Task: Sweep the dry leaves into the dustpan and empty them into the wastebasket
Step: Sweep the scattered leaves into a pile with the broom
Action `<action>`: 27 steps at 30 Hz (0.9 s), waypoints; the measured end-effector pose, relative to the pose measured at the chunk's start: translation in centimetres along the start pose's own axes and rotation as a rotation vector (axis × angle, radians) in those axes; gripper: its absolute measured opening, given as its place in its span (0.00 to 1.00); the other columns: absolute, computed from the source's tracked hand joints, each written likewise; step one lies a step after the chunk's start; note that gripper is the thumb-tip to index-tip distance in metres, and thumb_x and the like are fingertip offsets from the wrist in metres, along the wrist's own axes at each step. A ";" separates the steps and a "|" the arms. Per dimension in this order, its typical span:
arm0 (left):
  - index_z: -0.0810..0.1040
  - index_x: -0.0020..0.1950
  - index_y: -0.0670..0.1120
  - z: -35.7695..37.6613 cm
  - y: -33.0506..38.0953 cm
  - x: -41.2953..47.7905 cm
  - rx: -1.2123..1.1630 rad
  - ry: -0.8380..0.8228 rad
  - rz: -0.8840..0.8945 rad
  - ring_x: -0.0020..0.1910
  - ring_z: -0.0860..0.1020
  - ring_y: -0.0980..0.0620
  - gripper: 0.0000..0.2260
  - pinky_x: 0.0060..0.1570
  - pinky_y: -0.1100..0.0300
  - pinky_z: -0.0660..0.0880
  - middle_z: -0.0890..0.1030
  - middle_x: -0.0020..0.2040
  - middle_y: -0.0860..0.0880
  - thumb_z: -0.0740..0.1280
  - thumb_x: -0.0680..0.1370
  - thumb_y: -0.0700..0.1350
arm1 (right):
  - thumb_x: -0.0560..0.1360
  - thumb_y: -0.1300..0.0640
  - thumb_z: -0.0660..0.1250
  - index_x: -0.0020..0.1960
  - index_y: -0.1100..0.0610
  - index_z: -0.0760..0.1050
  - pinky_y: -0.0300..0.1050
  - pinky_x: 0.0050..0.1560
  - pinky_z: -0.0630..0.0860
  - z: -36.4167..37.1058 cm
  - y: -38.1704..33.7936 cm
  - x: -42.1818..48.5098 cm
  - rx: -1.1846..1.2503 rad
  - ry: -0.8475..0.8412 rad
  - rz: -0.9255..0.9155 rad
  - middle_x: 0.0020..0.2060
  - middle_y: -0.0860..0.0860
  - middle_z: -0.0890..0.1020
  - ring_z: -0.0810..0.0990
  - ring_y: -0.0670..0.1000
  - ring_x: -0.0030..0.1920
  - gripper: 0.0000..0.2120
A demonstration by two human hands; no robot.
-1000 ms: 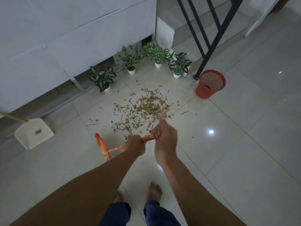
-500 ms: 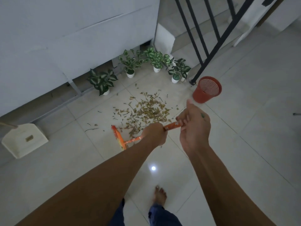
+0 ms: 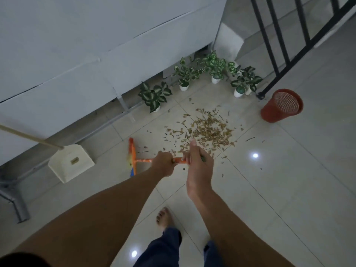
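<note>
A patch of dry brown leaves lies scattered on the pale floor tiles, just beyond my hands. Both hands grip the orange handle of a broom: my left hand lower down, my right hand higher up with the thumb raised. The orange broom head rests on the floor left of the leaves. A cream dustpan with a long wooden handle stands at the left by the wall. The red mesh wastebasket stands at the right, beyond the leaves.
Several small potted plants in white pots line the wall behind the leaves. A black stair railing rises at the top right, its foot beside the wastebasket. A grey metal frame leg stands at the lower left. My bare foot is below.
The broom head has shifted left, away from the leaf patch and nearer the dustpan. My hands came closer together on the handle, and my view has swung to the left.
</note>
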State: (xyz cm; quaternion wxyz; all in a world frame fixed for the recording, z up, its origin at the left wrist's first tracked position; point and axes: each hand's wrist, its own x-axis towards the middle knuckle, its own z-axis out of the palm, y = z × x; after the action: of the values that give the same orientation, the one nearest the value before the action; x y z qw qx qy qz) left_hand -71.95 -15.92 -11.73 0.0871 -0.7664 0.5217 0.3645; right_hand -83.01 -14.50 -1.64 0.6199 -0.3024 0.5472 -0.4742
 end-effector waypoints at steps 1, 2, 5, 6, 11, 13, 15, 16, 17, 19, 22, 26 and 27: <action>0.74 0.41 0.46 0.3 0.7 0.2 -0.009 0.006 0.033 0.48 0.79 0.45 0.12 0.43 0.52 0.77 0.79 0.47 0.42 0.63 0.80 0.51 | 0.82 0.58 0.62 0.29 0.63 0.64 0.28 0.41 0.74 -0.2 -0.2 0.0 -0.011 0.011 -0.026 0.25 0.57 0.65 0.65 0.54 0.32 0.24; 0.74 0.41 0.46 0.4 1.5 0.2 -0.027 0.019 0.067 0.47 0.79 0.45 0.11 0.40 0.54 0.75 0.79 0.48 0.43 0.63 0.80 0.50 | 0.82 0.59 0.62 0.29 0.66 0.65 0.27 0.41 0.74 -0.7 -0.6 0.0 -0.034 0.020 -0.055 0.26 0.58 0.65 0.65 0.54 0.32 0.23; 0.74 0.43 0.46 0.3 5.1 0.0 -0.073 0.018 0.152 0.44 0.80 0.46 0.09 0.38 0.56 0.75 0.78 0.45 0.46 0.63 0.80 0.49 | 0.82 0.59 0.60 0.29 0.62 0.67 0.36 0.50 0.74 -2.7 -2.9 0.5 -0.078 0.056 -0.118 0.24 0.56 0.65 0.64 0.54 0.29 0.23; 0.75 0.45 0.45 0.1 6.1 0.0 -0.079 0.017 0.181 0.44 0.80 0.46 0.10 0.39 0.55 0.77 0.79 0.44 0.46 0.63 0.80 0.49 | 0.82 0.58 0.59 0.28 0.58 0.67 0.40 0.51 0.72 -3.1 -4.0 0.7 -0.062 0.069 -0.128 0.24 0.53 0.65 0.64 0.54 0.29 0.23; 0.74 0.43 0.44 -1.5 6.8 -0.6 -0.009 0.065 0.213 0.35 0.76 0.50 0.11 0.34 0.58 0.73 0.73 0.35 0.50 0.62 0.81 0.49 | 0.81 0.59 0.60 0.24 0.53 0.64 0.50 0.49 0.72 -2.7 -6.6 1.0 0.120 0.064 -0.123 0.22 0.50 0.63 0.64 0.50 0.27 0.26; 0.71 0.41 0.46 -1.5 5.1 -0.5 0.026 0.074 0.166 0.34 0.74 0.51 0.10 0.32 0.59 0.70 0.72 0.34 0.51 0.62 0.81 0.47 | 0.81 0.59 0.60 0.25 0.53 0.66 0.53 0.50 0.71 -2.0 -5.4 0.7 0.112 0.052 -0.094 0.22 0.50 0.64 0.65 0.50 0.27 0.25; 0.70 0.40 0.47 -0.9 3.3 -0.2 0.056 0.070 0.117 0.36 0.74 0.51 0.10 0.32 0.59 0.69 0.72 0.35 0.52 0.63 0.80 0.46 | 0.81 0.59 0.62 0.27 0.56 0.65 0.54 0.49 0.71 -1.3 -3.5 0.3 0.113 0.071 -0.034 0.23 0.52 0.63 0.64 0.51 0.27 0.24; 0.71 0.40 0.47 -0.5 2.6 0.0 0.073 0.063 0.103 0.37 0.75 0.51 0.09 0.33 0.59 0.68 0.73 0.36 0.51 0.63 0.80 0.46 | 0.81 0.59 0.62 0.27 0.57 0.63 0.54 0.49 0.71 -1.2 -2.7 0.1 0.117 0.092 -0.012 0.24 0.54 0.61 0.63 0.51 0.28 0.24; 0.71 0.41 0.46 0.0 2.4 0.0 0.075 0.055 0.093 0.37 0.75 0.51 0.09 0.33 0.59 0.69 0.73 0.37 0.51 0.63 0.80 0.46 | 0.81 0.59 0.63 0.27 0.58 0.62 0.53 0.49 0.72 -1.3 -1.9 0.0 0.114 0.121 -0.001 0.24 0.55 0.60 0.62 0.52 0.28 0.24; 0.70 0.40 0.46 1.0 3.0 -0.3 0.039 0.041 0.102 0.37 0.75 0.52 0.09 0.32 0.60 0.69 0.72 0.36 0.51 0.63 0.80 0.45 | 0.81 0.58 0.63 0.28 0.60 0.61 0.52 0.52 0.74 -1.9 -1.3 -0.3 0.082 0.172 -0.008 0.24 0.55 0.59 0.61 0.52 0.28 0.25; 0.73 0.41 0.45 2.5 6.1 -0.8 -0.027 0.007 0.203 0.42 0.79 0.47 0.09 0.38 0.57 0.75 0.75 0.39 0.48 0.62 0.80 0.45 | 0.82 0.58 0.62 0.28 0.62 0.58 0.59 0.66 0.72 -3.8 -2.5 -0.8 -0.036 0.196 -0.071 0.26 0.59 0.56 0.59 0.56 0.30 0.25; 0.78 0.50 0.41 2.4 11.3 -1.3 -0.033 0.019 0.350 0.47 0.79 0.44 0.11 0.40 0.55 0.73 0.78 0.46 0.44 0.62 0.80 0.49 | 0.82 0.59 0.60 0.24 0.55 0.66 0.63 0.70 0.67 -7.0 -6.4 -0.2 -0.096 0.241 -0.128 0.24 0.54 0.64 0.64 0.56 0.31 0.26; 0.78 0.51 0.41 2.2 12.2 -1.3 -0.021 0.031 0.366 0.47 0.79 0.44 0.12 0.40 0.55 0.71 0.77 0.45 0.44 0.62 0.80 0.49 | 0.82 0.59 0.60 0.25 0.57 0.67 0.62 0.70 0.68 -7.6 -7.1 0.1 -0.066 0.268 -0.130 0.24 0.54 0.65 0.65 0.54 0.30 0.25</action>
State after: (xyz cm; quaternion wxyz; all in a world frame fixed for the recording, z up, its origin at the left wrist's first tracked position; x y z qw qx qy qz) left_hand -83.71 -19.19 -9.44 0.0034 -0.6653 0.6498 0.3677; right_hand -92.17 -16.10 3.07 0.4988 -0.2915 0.6198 -0.5311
